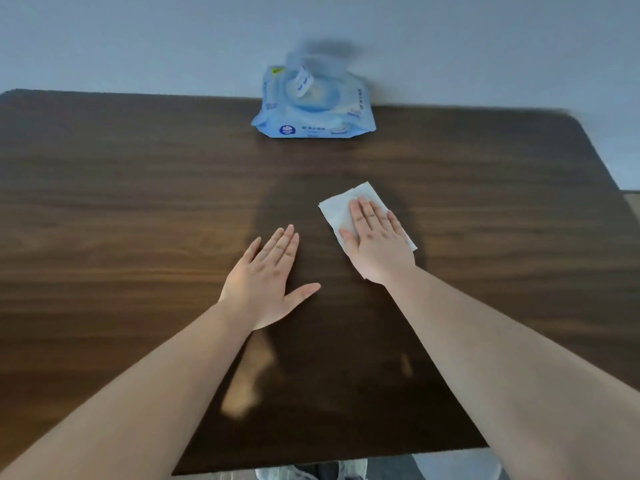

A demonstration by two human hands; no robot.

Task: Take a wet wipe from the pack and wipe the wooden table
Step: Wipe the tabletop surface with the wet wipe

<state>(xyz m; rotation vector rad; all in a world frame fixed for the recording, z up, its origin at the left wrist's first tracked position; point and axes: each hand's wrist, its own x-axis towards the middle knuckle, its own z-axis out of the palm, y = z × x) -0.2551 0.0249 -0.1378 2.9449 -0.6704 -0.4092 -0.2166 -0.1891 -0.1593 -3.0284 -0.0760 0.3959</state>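
Near side of pack point(313, 109) on wooden table point(121, 188) | wet wipe point(341, 211) flat, well apart from pack | right hand point(379, 239) pressed flat on wipe, fingers extended | left hand point(268, 282) just left of wipe, spread flat, empty | pack lid up

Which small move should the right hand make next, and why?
Probably slide the right hand, flat on the white wipe, sideways across the wooden table; the wipe lies spread out, and most of the tabletop around it looks unwiped.
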